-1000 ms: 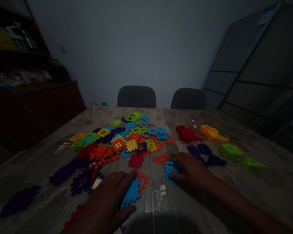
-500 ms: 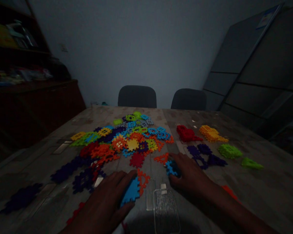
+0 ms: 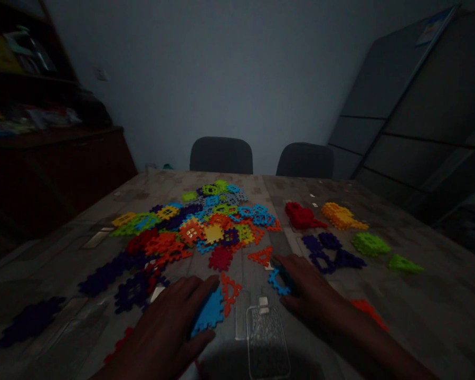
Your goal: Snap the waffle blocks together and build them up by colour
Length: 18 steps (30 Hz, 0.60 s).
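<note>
My left hand (image 3: 172,319) is closed around a flat blue square interlocking tile (image 3: 210,312) with toothed edges, thumb below and fingers on top. An orange toothed piece (image 3: 230,290) with cut-outs lies just past it. In my right hand (image 3: 311,285), between thumb and fingers, is a blue open-centred interlocking tile (image 3: 277,282); my fingers hide its right side. An orange triangular piece (image 3: 261,256) rests just beyond that hand. Ahead and to the left spreads a mixed pile of toothed tiles (image 3: 214,234) in many colours.
Grouped pieces lie on the right: red (image 3: 301,215), yellow (image 3: 340,216), purple (image 3: 312,244) and green (image 3: 370,244). Under my right forearm an orange piece (image 3: 367,310) shows. Purple tiles (image 3: 29,321) lie at far left. Two grey chairs (image 3: 221,155) stand behind the table.
The blue tile in my right hand has turned and shows more of its open centre. That hand has shifted slightly nearer to me. My left hand keeps its tile; the view moved slightly.
</note>
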Each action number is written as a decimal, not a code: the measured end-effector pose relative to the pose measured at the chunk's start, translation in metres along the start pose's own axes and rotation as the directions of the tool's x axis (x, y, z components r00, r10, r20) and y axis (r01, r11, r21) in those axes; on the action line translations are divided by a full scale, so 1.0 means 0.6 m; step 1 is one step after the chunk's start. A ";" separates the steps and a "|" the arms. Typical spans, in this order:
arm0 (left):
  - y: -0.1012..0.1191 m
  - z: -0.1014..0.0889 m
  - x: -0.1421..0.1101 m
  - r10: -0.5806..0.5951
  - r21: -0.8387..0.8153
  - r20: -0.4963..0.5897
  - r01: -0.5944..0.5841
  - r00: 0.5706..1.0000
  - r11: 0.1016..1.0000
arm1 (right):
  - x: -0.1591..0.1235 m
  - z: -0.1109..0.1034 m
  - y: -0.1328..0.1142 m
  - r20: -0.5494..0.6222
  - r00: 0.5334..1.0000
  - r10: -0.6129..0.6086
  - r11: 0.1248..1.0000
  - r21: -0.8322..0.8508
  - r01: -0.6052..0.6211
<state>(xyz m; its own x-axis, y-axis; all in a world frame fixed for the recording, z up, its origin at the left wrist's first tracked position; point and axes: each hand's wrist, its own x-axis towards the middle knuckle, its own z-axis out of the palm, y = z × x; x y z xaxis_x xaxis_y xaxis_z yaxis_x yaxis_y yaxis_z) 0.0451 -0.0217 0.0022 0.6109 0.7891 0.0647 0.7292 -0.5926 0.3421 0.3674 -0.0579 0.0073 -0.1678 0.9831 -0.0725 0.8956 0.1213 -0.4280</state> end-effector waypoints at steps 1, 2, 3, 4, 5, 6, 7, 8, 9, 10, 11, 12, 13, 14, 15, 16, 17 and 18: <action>0.000 0.000 0.001 -0.003 -0.006 0.000 0.003 1.000 1.000 | 0.001 0.000 -0.002 0.015 1.000 0.010 1.000 -0.006 -0.010; 0.001 0.000 0.002 -0.005 -0.012 0.006 0.005 1.000 1.000 | 0.002 -0.002 -0.004 0.025 0.999 0.020 1.000 -0.013 -0.020; 0.001 -0.001 0.003 -0.008 -0.018 0.012 0.008 1.000 1.000 | 0.003 -0.004 -0.005 0.033 0.999 0.028 0.999 -0.020 -0.027; 0.002 -0.002 0.004 -0.009 -0.022 0.017 0.010 1.000 1.000 | 0.003 -0.007 -0.007 0.038 0.999 0.038 0.999 -0.028 -0.037; 0.003 -0.004 0.004 -0.008 -0.023 0.018 0.008 1.000 1.000 | 0.003 -0.009 -0.009 0.040 0.998 0.054 0.998 -0.039 -0.053; 0.004 -0.005 0.005 -0.006 -0.021 0.012 0.007 1.000 1.000 | 0.004 -0.010 -0.012 0.038 0.997 0.074 0.996 -0.053 -0.072; 0.006 -0.006 0.005 -0.003 -0.015 0.001 0.003 1.000 1.000 | 0.004 -0.010 -0.016 0.031 0.995 0.094 0.993 -0.070 -0.092; 0.007 -0.007 0.005 0.004 -0.011 -0.009 -0.004 1.000 1.000 | 0.005 -0.008 -0.019 0.020 0.994 0.111 0.990 -0.089 -0.108; 0.007 -0.007 0.004 0.010 -0.008 -0.017 -0.010 1.000 1.000 | 0.006 -0.005 -0.023 0.005 0.993 0.120 0.987 -0.107 -0.119; 0.008 -0.007 0.004 0.013 -0.007 -0.026 -0.013 1.000 1.000 | 0.008 -0.002 -0.027 -0.013 0.993 0.120 0.985 -0.120 -0.120; 0.007 -0.005 0.004 0.010 -0.008 -0.035 -0.011 0.999 1.000 | 0.010 0.002 -0.029 -0.032 0.993 0.113 0.985 -0.126 -0.116; 0.006 -0.003 0.004 0.006 -0.009 -0.048 -0.007 0.999 1.000 | 0.011 0.006 -0.031 -0.050 0.993 0.105 0.986 -0.126 -0.110; 0.004 -0.001 0.004 0.001 -0.012 -0.058 -0.001 0.998 1.000 | 0.013 0.009 -0.032 -0.063 0.993 0.097 0.987 -0.120 -0.104; 0.002 0.002 0.005 -0.004 -0.013 -0.071 0.003 0.997 1.000 | 0.014 0.010 -0.032 -0.074 0.993 0.090 0.989 -0.113 -0.098; 0.000 0.005 0.006 -0.006 -0.013 -0.089 0.005 0.996 1.000 | 0.014 0.011 -0.032 -0.081 0.993 0.080 0.991 -0.105 -0.088; -0.002 0.008 0.006 -0.004 -0.012 -0.109 0.003 0.994 1.000 | 0.013 0.011 -0.031 -0.084 0.994 0.069 0.993 -0.093 -0.076; -0.004 0.010 0.007 0.005 -0.009 -0.128 -0.006 0.992 1.000 | 0.012 0.010 -0.030 -0.085 0.995 0.060 0.995 -0.079 -0.067; -0.005 0.010 0.007 0.015 -0.007 -0.148 -0.016 0.989 1.000 | 0.010 0.009 -0.028 -0.082 0.995 0.053 0.996 -0.066 -0.058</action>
<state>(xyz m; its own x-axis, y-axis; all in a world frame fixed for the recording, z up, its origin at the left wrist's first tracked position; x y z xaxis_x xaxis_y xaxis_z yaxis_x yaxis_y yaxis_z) 0.0472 -0.0176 -0.0045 0.5694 0.7953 0.2081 0.7171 -0.6043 0.3471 0.3489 -0.0550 0.0093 -0.0858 0.9961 -0.0205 0.9292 0.0726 -0.3623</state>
